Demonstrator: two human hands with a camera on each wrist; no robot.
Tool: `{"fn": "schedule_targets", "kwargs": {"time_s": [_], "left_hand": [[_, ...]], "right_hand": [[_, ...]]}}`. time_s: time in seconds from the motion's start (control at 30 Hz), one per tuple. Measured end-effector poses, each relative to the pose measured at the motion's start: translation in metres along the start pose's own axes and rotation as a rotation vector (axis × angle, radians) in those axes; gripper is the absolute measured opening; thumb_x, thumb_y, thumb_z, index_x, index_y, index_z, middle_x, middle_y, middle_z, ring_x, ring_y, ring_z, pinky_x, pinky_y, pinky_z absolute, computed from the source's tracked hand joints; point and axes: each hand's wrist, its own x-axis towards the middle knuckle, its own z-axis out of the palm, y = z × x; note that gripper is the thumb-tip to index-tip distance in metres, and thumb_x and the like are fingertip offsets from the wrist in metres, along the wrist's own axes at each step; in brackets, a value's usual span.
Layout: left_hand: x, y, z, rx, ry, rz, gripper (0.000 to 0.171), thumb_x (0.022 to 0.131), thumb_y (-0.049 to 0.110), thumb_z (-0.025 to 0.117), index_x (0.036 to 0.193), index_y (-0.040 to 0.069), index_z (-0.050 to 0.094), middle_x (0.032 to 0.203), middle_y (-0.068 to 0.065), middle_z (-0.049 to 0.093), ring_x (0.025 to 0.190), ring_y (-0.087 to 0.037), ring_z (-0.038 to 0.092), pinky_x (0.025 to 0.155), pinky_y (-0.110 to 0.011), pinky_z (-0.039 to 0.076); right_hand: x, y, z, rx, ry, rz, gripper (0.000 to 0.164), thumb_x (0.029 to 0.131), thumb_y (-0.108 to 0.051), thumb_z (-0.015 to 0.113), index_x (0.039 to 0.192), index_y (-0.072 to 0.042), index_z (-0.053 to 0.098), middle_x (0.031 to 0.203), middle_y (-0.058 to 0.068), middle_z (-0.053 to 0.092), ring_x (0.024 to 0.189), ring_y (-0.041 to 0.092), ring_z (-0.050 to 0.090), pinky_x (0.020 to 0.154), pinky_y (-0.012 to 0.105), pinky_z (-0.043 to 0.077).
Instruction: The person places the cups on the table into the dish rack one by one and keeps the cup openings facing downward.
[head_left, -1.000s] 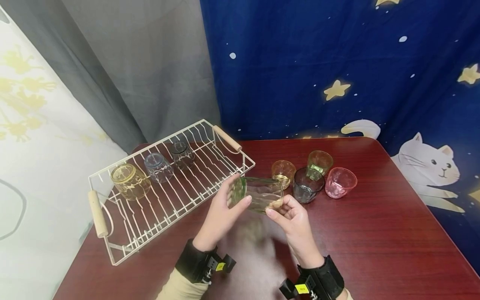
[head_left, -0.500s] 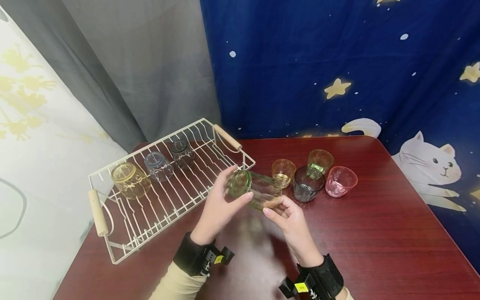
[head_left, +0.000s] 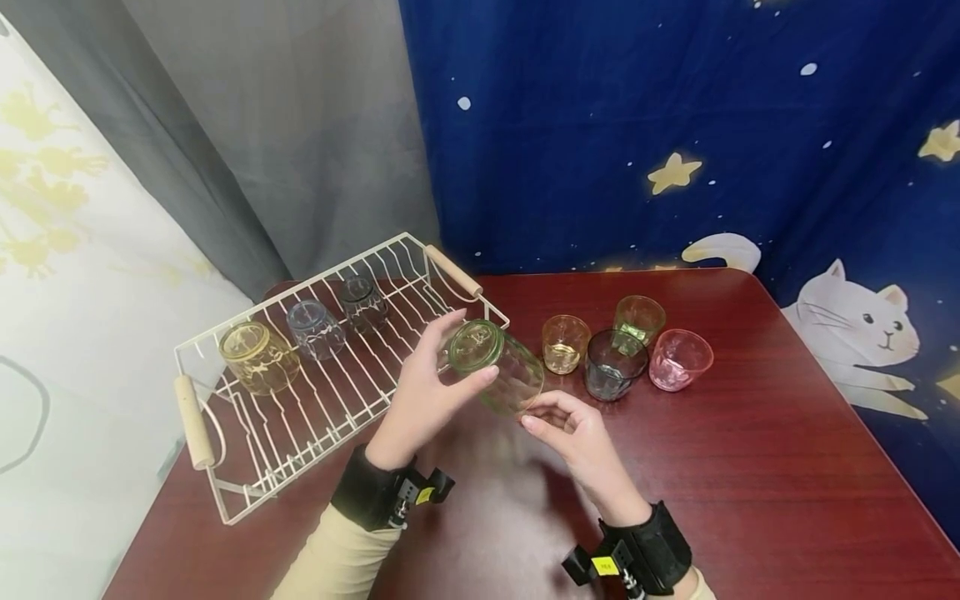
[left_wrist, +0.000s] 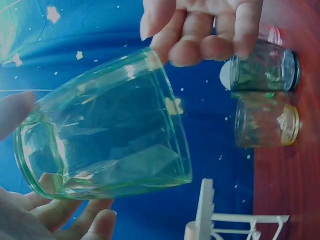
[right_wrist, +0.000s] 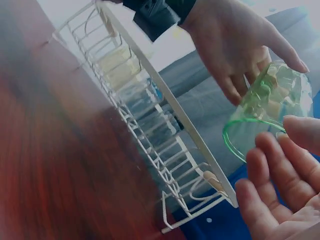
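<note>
Both hands hold a green glass tumbler point(head_left: 504, 367) above the table, tilted with its base up toward the left and its mouth down to the right. My left hand point(head_left: 427, 387) grips it around the base end, thumb on the near side and fingers behind. At the rim, my right hand point(head_left: 566, 429) pinches the glass between thumb and fingers. In the left wrist view the tumbler point(left_wrist: 110, 130) lies across the picture, its inside bare. The right wrist view shows its green rim point(right_wrist: 231, 140) right at the right fingertips.
A white wire dish rack point(head_left: 330, 417) with wooden handles stands at left. Upside down in it are a yellow glass point(head_left: 258, 358), a blue glass point(head_left: 315, 331) and a dark glass point(head_left: 363, 306). Upright to the right stand amber point(head_left: 564, 344), dark grey point(head_left: 613, 367), green point(head_left: 639, 319) and pink point(head_left: 678, 361) glasses.
The tumbler has turned from nearly level to base-up and shifted slightly left. My left hand has moved up and left with it; the right hand has stayed at the rim.
</note>
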Motion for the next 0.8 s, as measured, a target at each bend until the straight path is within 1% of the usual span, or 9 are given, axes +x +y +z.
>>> {"fn": "schedule_targets", "kwargs": {"time_s": [0.07,0.2,0.27,0.33,0.43,0.5,0.6,0.7,0.8], "left_hand": [[0.003,0.002,-0.004,0.062,0.006,0.008,0.077,0.079,0.032,0.079,0.145,0.02,0.04,0.142,-0.003,0.055,0.128,-0.018,0.056,0.106,-0.043,0.048],[0.011,0.004,-0.011,0.175,0.03,0.028,0.079,0.076,0.037,0.081,0.144,0.018,0.044,0.135,-0.004,0.061,0.115,-0.02,0.062,0.097,-0.043,0.053],[0.015,0.005,-0.015,0.209,0.041,0.027,0.078,0.076,0.038,0.081,0.143,0.017,0.046,0.131,-0.004,0.063,0.108,-0.021,0.064,0.092,-0.042,0.054],[0.02,0.005,-0.02,0.23,0.051,0.02,0.076,0.076,0.039,0.081,0.142,0.018,0.048,0.127,-0.004,0.065,0.103,-0.02,0.065,0.088,-0.039,0.055],[0.028,0.006,-0.027,0.267,0.064,0.015,0.072,0.077,0.04,0.08,0.139,0.019,0.05,0.123,-0.004,0.066,0.098,-0.018,0.063,0.082,-0.035,0.054],[0.034,0.006,-0.032,0.286,0.073,0.015,0.071,0.077,0.041,0.079,0.138,0.02,0.051,0.118,-0.004,0.067,0.091,-0.018,0.064,0.077,-0.033,0.053],[0.043,0.008,-0.04,0.304,0.074,0.003,0.07,0.077,0.042,0.079,0.138,0.021,0.051,0.11,-0.005,0.067,0.079,-0.019,0.063,0.067,-0.032,0.052],[0.051,0.008,-0.049,0.31,0.072,-0.012,0.071,0.078,0.042,0.078,0.139,0.021,0.049,0.104,-0.005,0.066,0.071,-0.02,0.061,0.06,-0.031,0.05],[0.059,0.008,-0.055,0.305,0.072,-0.017,0.071,0.078,0.042,0.078,0.14,0.021,0.049,0.109,-0.004,0.067,0.076,-0.022,0.063,0.063,-0.03,0.05]], "right_hand": [[0.003,-0.001,-0.003,-0.069,0.007,-0.024,0.024,0.089,-0.004,0.066,0.109,0.007,0.061,0.096,-0.004,0.07,0.091,0.003,0.066,0.082,0.02,0.056],[0.007,-0.006,-0.011,-0.291,0.065,-0.074,0.026,0.086,-0.009,0.071,0.111,-0.003,0.064,0.103,0.008,0.071,0.097,0.006,0.066,0.088,0.024,0.056],[0.009,-0.008,-0.016,-0.395,0.109,-0.089,0.028,0.085,-0.011,0.073,0.111,-0.008,0.065,0.105,0.01,0.071,0.098,0.006,0.066,0.09,0.024,0.056],[0.011,-0.01,-0.023,-0.475,0.158,-0.1,0.028,0.085,-0.012,0.073,0.112,-0.009,0.066,0.106,0.009,0.072,0.098,0.005,0.066,0.089,0.019,0.055],[0.016,-0.011,-0.034,-0.55,0.222,-0.105,0.027,0.085,-0.013,0.073,0.111,-0.009,0.066,0.106,0.008,0.072,0.098,0.008,0.066,0.085,0.009,0.05],[0.02,-0.011,-0.042,-0.57,0.259,-0.099,0.027,0.086,-0.013,0.073,0.112,-0.008,0.066,0.108,0.008,0.071,0.1,0.013,0.065,0.085,0.004,0.047],[0.025,-0.01,-0.051,-0.574,0.306,-0.076,0.029,0.086,-0.012,0.072,0.114,-0.007,0.066,0.115,0.01,0.068,0.108,0.021,0.064,0.089,0.005,0.047],[0.03,-0.006,-0.06,-0.627,0.349,-0.067,0.032,0.084,-0.012,0.073,0.115,-0.009,0.066,0.119,0.012,0.066,0.112,0.026,0.062,0.092,0.017,0.047],[0.034,0.0,-0.067,-0.721,0.363,-0.1,0.036,0.081,-0.012,0.075,0.115,-0.01,0.065,0.119,0.012,0.065,0.113,0.029,0.06,0.091,0.031,0.045]]}}
